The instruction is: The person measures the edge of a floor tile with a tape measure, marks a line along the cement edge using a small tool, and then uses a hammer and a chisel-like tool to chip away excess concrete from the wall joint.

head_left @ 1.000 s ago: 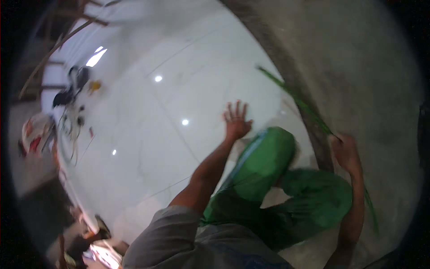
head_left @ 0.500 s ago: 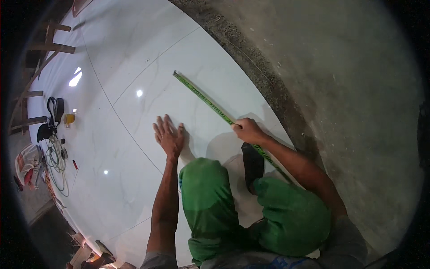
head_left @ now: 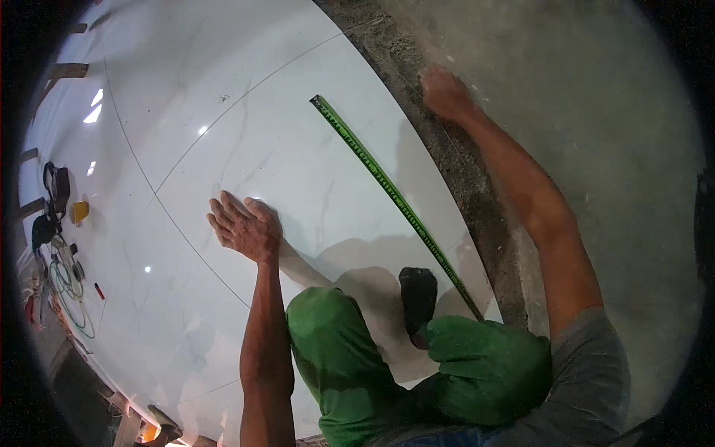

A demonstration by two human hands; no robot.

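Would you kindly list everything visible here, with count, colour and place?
Floor tiles: several, glossy white, left and centre.
Straightedge: one, green, lying diagonally on the tile near its edge.
Bare screed: one area, grey, right.
Cables and tools: a cluster, mixed colours, far left.
Small yellow object: one, far left.
Trousers: green, over bent knees, bottom centre.
Foot: one, dark, on the tile.
Left hand: flat on the tile.
Right hand: on the screed edge.

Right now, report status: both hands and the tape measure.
Left hand flat on white tile, empty. Right hand on gritty grey floor edge, grip unclear. Green tape measure lies untouched between them.
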